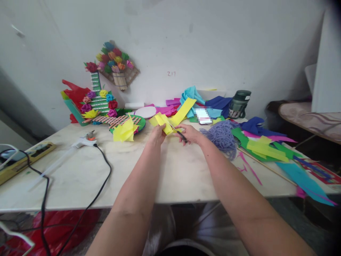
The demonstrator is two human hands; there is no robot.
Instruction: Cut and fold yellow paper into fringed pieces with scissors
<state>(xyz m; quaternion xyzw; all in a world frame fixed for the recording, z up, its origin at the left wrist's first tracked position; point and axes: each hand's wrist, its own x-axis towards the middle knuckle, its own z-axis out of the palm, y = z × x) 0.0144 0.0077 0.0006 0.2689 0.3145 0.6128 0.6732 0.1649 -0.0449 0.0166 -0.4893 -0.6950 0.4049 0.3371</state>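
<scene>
Between the fingers of my left hand (159, 133) is a folded strip of yellow crepe paper (168, 127). My right hand (192, 133) is closed around the dark handles of a pair of scissors (182, 136). Their blades point left and up, against the right edge of the yellow paper; whether they bite into it is too small to tell. Another yellow strip (185, 109) slants up behind the hands. Cut yellow pieces (126, 130) lie to the left, over a board with woven strips (117, 121).
A hot glue gun (84, 140) with a black cord and a power strip (29, 160) lie at left. Paper-flower decorations (99, 101) stand behind. At right are purple yarn (222, 137), a phone (204, 116), a bottle (239, 104), a thin stick (266, 165) and coloured paper (303, 180).
</scene>
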